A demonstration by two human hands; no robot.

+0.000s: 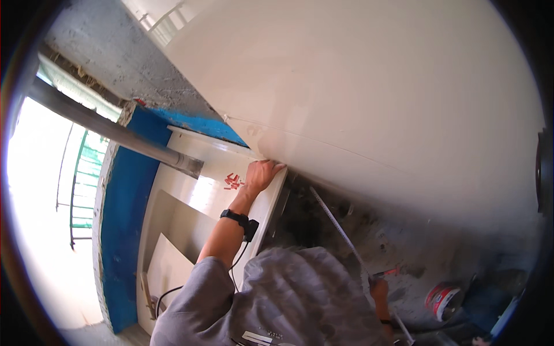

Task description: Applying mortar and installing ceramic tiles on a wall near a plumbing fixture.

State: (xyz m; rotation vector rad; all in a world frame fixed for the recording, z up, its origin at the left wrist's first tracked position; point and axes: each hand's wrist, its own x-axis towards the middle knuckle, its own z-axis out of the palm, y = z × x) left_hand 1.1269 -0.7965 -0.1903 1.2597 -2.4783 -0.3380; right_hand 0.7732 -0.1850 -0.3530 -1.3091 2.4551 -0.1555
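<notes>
My left hand (262,176) reaches to where a glossy cream slab (219,155) meets the large cream wall panel (358,92). Its fingers curl together at the slab's corner; what they pinch, if anything, is hidden. A black band with a small box (241,224) is strapped on that wrist, and a cable runs down from it. Lower right, my right hand (378,291) is closed around a long, thin, pale strip (337,228) that slants over the dark floor. The strip's upper end points toward the slab's corner, apart from my left hand.
A grey pipe (133,141) passes through the window opening on the left and ends above the slab. A rectangular cutout (179,216) opens in the slab, with red markings beside it. A red and white can (443,301) sits on the dirty floor (404,242) at right.
</notes>
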